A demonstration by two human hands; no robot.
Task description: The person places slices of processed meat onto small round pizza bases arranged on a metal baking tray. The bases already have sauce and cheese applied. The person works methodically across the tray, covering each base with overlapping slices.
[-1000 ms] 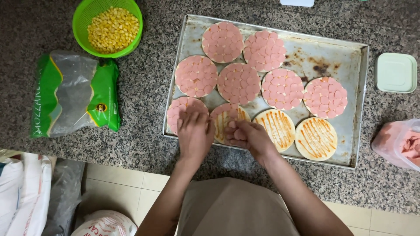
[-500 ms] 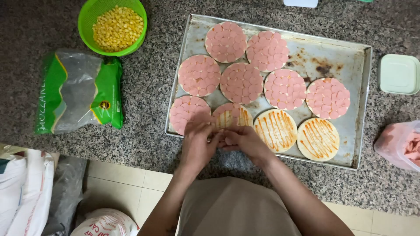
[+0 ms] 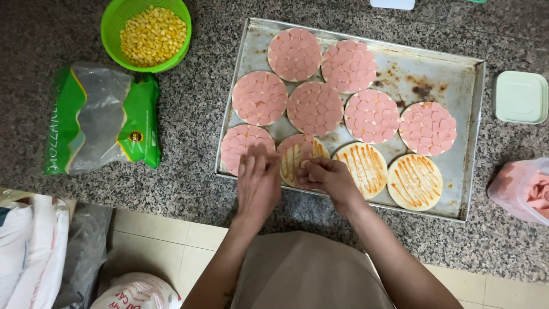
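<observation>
A worn metal baking tray [image 3: 440,74] lies on the speckled counter and carries several small round pizza bases. Most bases are covered in pink sausage slices [image 3: 315,108]. Two at the front right [image 3: 414,181] show only orange sauce stripes. A half-covered base [image 3: 297,154] sits at the tray's front edge. My left hand [image 3: 257,183] rests over that edge, fingers close together, touching the base to the left. My right hand [image 3: 326,174] is curled beside the half-covered base and seems to pinch small sausage slices, though I cannot see them clearly.
A green bowl of corn kernels [image 3: 150,35] stands at the back left. Below it lies a green and clear cheese bag [image 3: 97,120]. A pale green lid [image 3: 520,97] and a pink plastic bag of sausage [image 3: 523,189] sit right of the tray. Bags lie on the tiled floor [image 3: 34,252].
Both hands have drawn back a little toward the tray's front edge and come closer together. More sausage slices now lie on the half-covered base.
</observation>
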